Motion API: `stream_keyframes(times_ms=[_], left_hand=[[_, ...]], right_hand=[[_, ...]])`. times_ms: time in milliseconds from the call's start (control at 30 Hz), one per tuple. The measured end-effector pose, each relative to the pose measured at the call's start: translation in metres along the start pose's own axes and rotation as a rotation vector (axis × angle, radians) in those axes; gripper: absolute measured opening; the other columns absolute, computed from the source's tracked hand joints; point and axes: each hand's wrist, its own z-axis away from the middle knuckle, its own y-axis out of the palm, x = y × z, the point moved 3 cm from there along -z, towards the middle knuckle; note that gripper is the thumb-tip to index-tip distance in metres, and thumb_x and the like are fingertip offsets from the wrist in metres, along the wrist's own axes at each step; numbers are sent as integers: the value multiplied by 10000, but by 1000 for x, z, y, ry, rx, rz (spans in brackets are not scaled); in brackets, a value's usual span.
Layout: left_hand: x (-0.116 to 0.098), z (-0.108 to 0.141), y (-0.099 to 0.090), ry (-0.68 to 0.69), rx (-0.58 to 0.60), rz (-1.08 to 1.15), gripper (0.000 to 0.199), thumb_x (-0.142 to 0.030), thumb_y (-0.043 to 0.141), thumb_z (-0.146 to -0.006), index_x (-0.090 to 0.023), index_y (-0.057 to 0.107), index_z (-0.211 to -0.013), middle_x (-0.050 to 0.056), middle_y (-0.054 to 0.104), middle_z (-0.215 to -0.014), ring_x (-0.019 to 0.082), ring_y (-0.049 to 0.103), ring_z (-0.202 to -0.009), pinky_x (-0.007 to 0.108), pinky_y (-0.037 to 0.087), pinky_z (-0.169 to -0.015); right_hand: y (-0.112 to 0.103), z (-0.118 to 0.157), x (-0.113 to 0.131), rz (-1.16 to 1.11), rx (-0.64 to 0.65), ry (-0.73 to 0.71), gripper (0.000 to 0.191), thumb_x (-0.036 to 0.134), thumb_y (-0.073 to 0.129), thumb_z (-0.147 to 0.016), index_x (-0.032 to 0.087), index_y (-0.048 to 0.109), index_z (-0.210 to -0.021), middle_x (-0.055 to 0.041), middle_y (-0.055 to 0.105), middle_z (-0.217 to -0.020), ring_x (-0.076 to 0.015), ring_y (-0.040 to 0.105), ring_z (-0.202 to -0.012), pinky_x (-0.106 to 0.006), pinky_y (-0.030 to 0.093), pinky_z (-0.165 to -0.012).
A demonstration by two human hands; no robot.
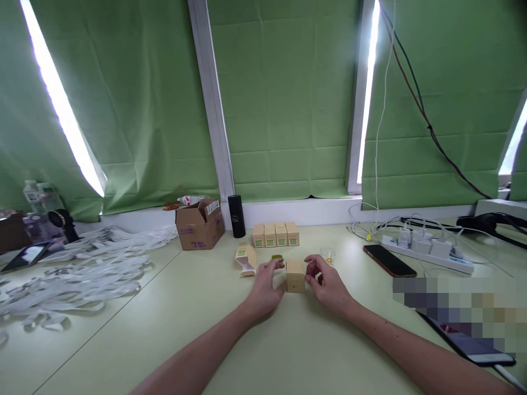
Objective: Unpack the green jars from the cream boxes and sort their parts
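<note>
A small tan cardboard box [295,276] stands on the table between my two hands. My left hand [267,288] is at its left side, thumb and index finger spread apart, the thumb close to the box's edge. On the other side is my right hand [328,286], its fingers curved but apart, the thumb tip at or very near the box's right edge. Whether either hand presses on the box is hard to tell. Just beyond my left fingertips lies a small green item [276,257]. An open, tilted tan carton [246,259] with a green label rests to the left.
Several labelled tan boxes [275,235] stand in a row behind. Further back are a brown carton [200,225] and a black cylinder [236,216]. A small clear object [328,255], a phone [389,260] and a power strip [428,254] lie right; white straps [82,280] spread left.
</note>
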Motion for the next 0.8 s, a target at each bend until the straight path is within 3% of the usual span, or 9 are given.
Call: stream_keyframes(times_ms=[167, 333, 533, 700, 800], left_hand=[[-7, 2, 1, -5, 49, 46, 752, -154, 676, -789, -204, 381, -1479, 158, 544, -1406, 275, 512, -1356, 462, 386, -1181], [-10, 1, -6, -70, -18, -26, 676, -144, 690, -775, -217, 423, -1391, 122, 582, -1306, 279, 466, -1342, 482, 360, -1170], [-16, 6, -1, -87, -3, -97, 557, -196, 727, -762, -207, 483, -1262, 132, 584, -1299, 309, 467, -1326, 475, 386, -1115], [-24, 9, 1, -139, 4, -96, 651, -320, 785, -743, -168, 486, -1301, 162, 583, -1320, 339, 477, -1315, 463, 387, -1092], [-22, 7, 1, -159, 13, -70, 516, -336, 761, -772, -172, 548, -1212, 138, 628, -1236, 329, 540, -1233, 436, 433, -1018]], right_hand=[[3, -1, -6, -2, 15, 3, 492, 246, 616, -815, 288, 469, -1283, -45, 629, -1100, -196, 659, -828, -336, 546, -675], [-2, -6, -16, 16, -65, 41, 386, 223, 535, -835, 265, 495, -1217, -47, 614, -1034, -199, 628, -804, -349, 541, -684], [2, -3, -11, -45, -2, 28, 404, 202, 534, -824, 260, 488, -1220, -42, 647, -1035, -193, 650, -835, -323, 535, -677], [8, 2, -1, -173, 82, 3, 389, 183, 527, -831, 249, 494, -1213, -37, 667, -984, -200, 667, -890, -334, 554, -733], [8, 4, 3, -175, 82, -10, 362, 188, 525, -845, 245, 503, -1202, -37, 669, -975, -196, 660, -874, -354, 560, -767]])
